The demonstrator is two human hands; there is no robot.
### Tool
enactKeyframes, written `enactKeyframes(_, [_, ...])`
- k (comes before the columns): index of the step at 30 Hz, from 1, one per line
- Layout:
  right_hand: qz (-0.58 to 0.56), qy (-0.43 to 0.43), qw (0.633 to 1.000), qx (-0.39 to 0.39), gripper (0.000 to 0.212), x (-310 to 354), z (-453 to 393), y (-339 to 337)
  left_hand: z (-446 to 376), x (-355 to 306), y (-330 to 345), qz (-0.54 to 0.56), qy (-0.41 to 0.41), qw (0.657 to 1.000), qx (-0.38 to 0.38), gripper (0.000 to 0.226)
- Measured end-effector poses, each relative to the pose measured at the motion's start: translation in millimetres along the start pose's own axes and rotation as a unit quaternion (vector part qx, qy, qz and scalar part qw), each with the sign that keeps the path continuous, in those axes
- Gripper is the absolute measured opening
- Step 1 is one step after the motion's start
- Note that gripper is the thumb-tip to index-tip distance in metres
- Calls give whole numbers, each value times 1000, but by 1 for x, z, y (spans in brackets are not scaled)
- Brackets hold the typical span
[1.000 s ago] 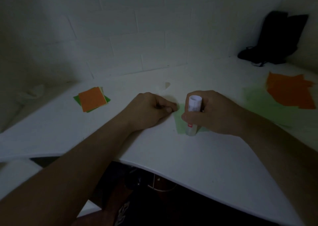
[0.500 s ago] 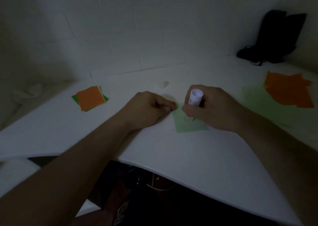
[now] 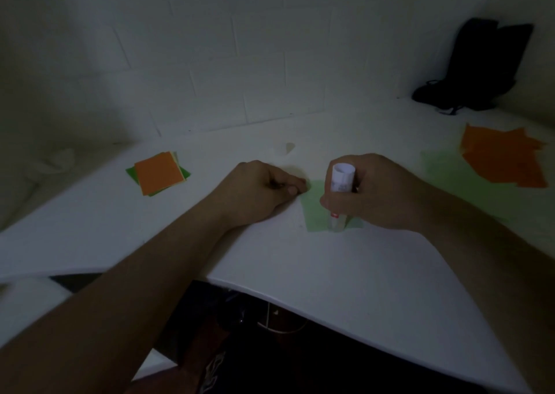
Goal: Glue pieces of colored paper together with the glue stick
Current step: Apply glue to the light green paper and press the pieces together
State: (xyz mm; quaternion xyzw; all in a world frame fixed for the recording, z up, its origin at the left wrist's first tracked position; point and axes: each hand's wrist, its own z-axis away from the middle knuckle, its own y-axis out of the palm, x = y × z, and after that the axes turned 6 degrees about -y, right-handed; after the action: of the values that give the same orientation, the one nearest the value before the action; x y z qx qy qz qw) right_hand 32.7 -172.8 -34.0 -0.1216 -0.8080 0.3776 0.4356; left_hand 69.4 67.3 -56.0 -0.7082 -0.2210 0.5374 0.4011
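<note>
We see the right hand (image 3: 381, 192) wrapped around the glue stick (image 3: 341, 197), its fingers curled about the white tube so that it stands nearly upright, leaning a little to the left at the bottom, with its lower end pressed onto the small pale green paper square (image 3: 315, 210) lying flat on the white worktop (image 3: 330, 273). The left hand (image 3: 258, 192) rests on the worktop just beside that square, its fingers curled under with the fingertips (image 3: 295, 188) at the square's upper left edge; whether they pin the paper or only touch it we cannot tell in this dim light. Well to the left lies a small stack of paper squares (image 3: 157, 176), orange on top with yellow and green edges showing beneath. To the far right a large pale green sheet (image 3: 450, 177) lies flat, and ragged orange paper pieces (image 3: 504, 161) overlap its far corner. A dark bag (image 3: 477, 69) stands in the far right corner against the tiled wall (image 3: 240, 63).
</note>
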Motion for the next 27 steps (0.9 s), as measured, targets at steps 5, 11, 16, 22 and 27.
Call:
enactKeyframes(5, [-81, 31, 995, -42, 24, -5, -2, -2, 0, 1, 0, 6, 0, 1000, -1, 21])
enactKeyframes(11, [-11, 10, 993, -114, 28, -10, -4, -4, 0, 1, 0, 14, 1, 1000, 1, 21])
enactKeyframes(16, [19, 8, 999, -48, 19, -12, -2, 1, 0, 1, 0, 2, 4, 1000, -3, 21])
enactKeyframes(22, [26, -6, 999, -20, 20, -10, 0, -3, 0, 1, 1, 5, 5, 1000, -2, 21])
enactKeyframes(27, [16, -15, 1000, -6, 26, -8, 1, -5, -2, 3, 2, 7, 3, 1000, -3, 21])
